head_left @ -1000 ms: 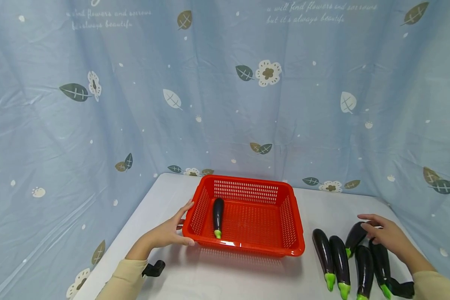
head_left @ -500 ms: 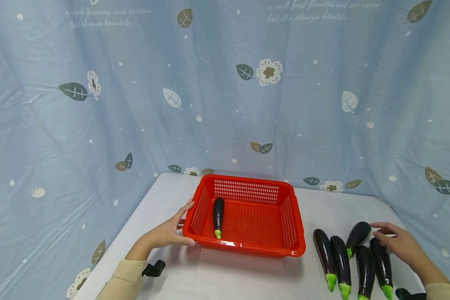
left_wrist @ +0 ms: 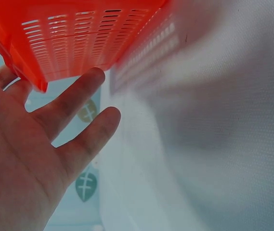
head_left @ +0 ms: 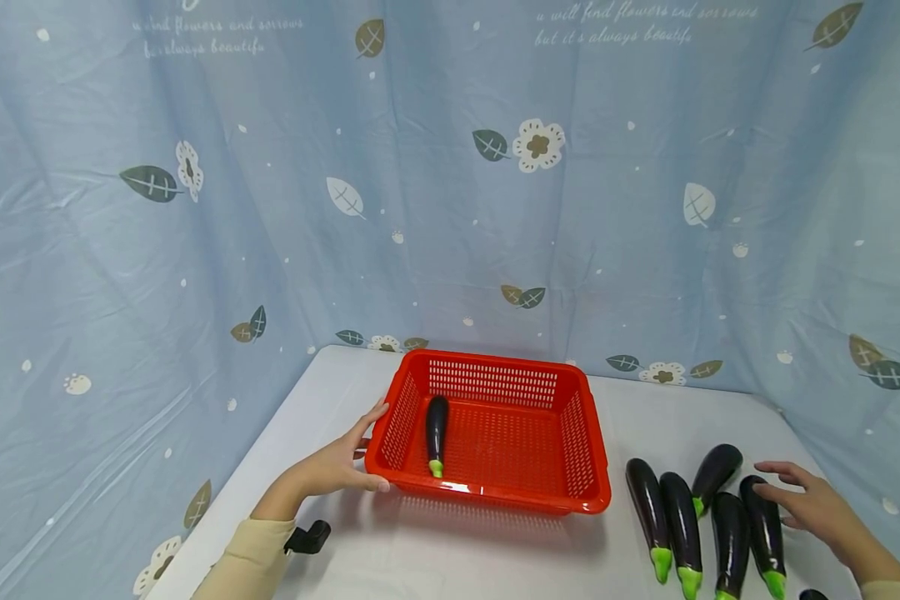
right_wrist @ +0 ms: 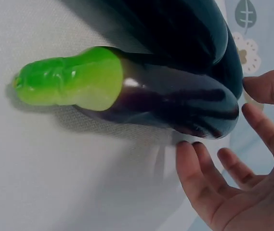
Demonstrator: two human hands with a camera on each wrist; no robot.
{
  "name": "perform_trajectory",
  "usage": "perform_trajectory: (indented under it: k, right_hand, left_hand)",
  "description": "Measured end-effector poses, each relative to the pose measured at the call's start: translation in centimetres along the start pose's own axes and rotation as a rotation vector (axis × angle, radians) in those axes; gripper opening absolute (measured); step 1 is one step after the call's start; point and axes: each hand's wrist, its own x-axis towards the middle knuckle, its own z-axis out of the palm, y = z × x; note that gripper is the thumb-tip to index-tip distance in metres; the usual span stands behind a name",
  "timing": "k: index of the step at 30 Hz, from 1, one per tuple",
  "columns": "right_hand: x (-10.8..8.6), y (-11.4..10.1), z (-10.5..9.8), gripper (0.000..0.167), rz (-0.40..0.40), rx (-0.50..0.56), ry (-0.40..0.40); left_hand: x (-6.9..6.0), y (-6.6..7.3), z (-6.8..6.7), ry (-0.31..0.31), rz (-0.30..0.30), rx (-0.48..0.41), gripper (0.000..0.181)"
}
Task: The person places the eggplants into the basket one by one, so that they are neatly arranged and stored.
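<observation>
Gripping nothing, spread left hand (head_left: pixel 328 467) is touching rectangular red plastic basket (head_left: pixel 502 442); empty, spread right hand (head_left: pixel 813 502) is hovering beside long dark-purple eggplant (head_left: pixel 765 529)

The white table (head_left: pixel 435 562) carries a red basket (head_left: pixel 502 446) about its middle — and, towards the near right, five dark, green-tipped eggplants (head_left: pixel 731 533) lying close together.

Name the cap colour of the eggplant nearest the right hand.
The cap is bright green, yellower towards the body; clearest in the right wrist view.
</observation>
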Motion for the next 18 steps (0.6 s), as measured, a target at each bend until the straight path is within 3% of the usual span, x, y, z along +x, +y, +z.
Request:
perform_trajectory:
  k: [6, 18]
  right_hand:
    - [0.01, 0.38, 0.49, 0.081, 0.069, 0.071, -0.05]
    - [-0.12, 0.84, 0.99, 0.075, 0.045, 0.057, -0.037]
  left_hand:
    - [0.02, -0.09, 0.01, 0.005, -0.005, 0.014, 0.119]
    - [0.11, -0.38, 0.1, 0.004, -0.013, 0.019, 0.119]
